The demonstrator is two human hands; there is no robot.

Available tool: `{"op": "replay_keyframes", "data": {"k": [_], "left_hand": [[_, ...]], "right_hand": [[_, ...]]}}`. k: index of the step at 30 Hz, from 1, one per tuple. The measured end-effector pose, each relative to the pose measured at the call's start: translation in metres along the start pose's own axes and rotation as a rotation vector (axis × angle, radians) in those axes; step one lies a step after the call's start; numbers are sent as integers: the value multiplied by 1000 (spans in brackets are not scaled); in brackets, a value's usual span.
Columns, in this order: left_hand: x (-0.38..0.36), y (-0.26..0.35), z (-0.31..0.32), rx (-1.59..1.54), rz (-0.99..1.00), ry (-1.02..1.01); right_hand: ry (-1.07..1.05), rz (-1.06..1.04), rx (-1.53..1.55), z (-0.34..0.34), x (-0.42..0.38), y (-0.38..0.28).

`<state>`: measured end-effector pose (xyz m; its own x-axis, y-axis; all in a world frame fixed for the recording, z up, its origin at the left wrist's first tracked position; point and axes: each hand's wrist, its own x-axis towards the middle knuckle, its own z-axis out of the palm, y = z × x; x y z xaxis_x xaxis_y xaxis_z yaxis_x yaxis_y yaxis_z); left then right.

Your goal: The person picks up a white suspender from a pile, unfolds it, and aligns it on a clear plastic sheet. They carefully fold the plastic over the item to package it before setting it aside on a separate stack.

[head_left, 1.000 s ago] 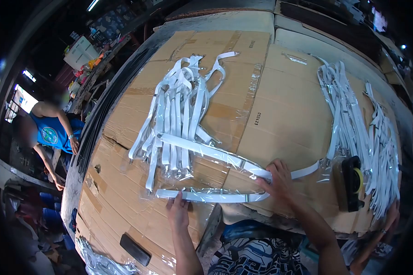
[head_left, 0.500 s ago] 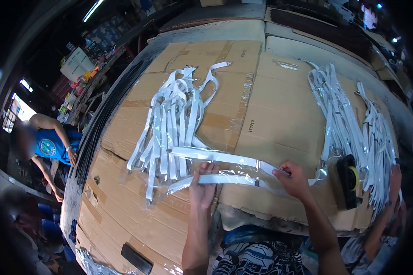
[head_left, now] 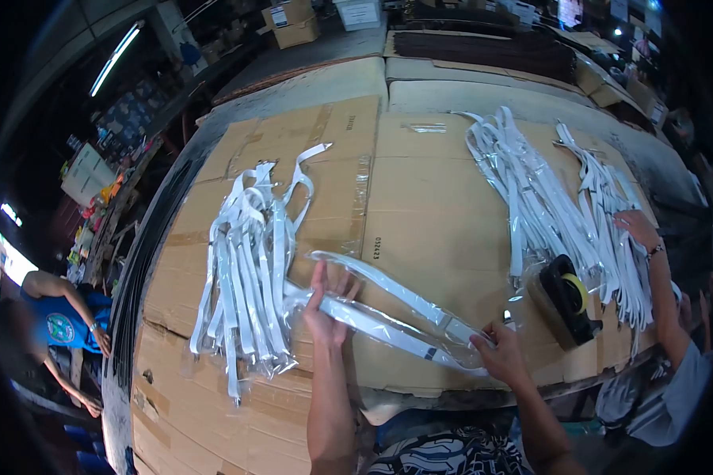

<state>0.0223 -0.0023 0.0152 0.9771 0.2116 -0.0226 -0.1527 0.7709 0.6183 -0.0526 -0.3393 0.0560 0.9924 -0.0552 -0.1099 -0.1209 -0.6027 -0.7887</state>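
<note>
Your left hand (head_left: 325, 305) and right hand (head_left: 499, 356) each pinch closed on 1 end of the bagged white strap (head_left: 396, 313) near the cardboard-covered table's (head_left: 444, 229) front edge.

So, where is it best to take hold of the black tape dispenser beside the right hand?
Probably take the tape dispenser around its black body, coming from above. It lies flat on the cardboard with its long sides free, the yellow roll sits on top, and white straps crowd its far end.
</note>
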Motion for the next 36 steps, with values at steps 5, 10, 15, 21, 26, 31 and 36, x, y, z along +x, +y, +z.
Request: {"op": "replay_keyframes", "data": {"k": [5, 10, 15, 21, 26, 31, 36], "left_hand": [[69, -62, -2, 19, -215, 68], [126, -133, 46, 181, -410, 2], [224, -179, 65, 254, -569, -76], [200, -154, 65, 961, 102, 200], [6, -87, 83, 1101, -287, 64], [-107, -123, 66, 1005, -383, -134], [-102, -123, 97, 724, -511, -57]], "right_hand": [[238, 81, 8, 14, 1, 44], [213, 268, 45, -3, -11, 46], [225, 310, 261, 25, 30, 69], [102, 420, 687, 33, 108, 8], [-39, 96, -30, -13, 61, 12], [-59, -104, -437, -9, 2, 41], [-290, 142, 327, -5, 10, 13]]}}
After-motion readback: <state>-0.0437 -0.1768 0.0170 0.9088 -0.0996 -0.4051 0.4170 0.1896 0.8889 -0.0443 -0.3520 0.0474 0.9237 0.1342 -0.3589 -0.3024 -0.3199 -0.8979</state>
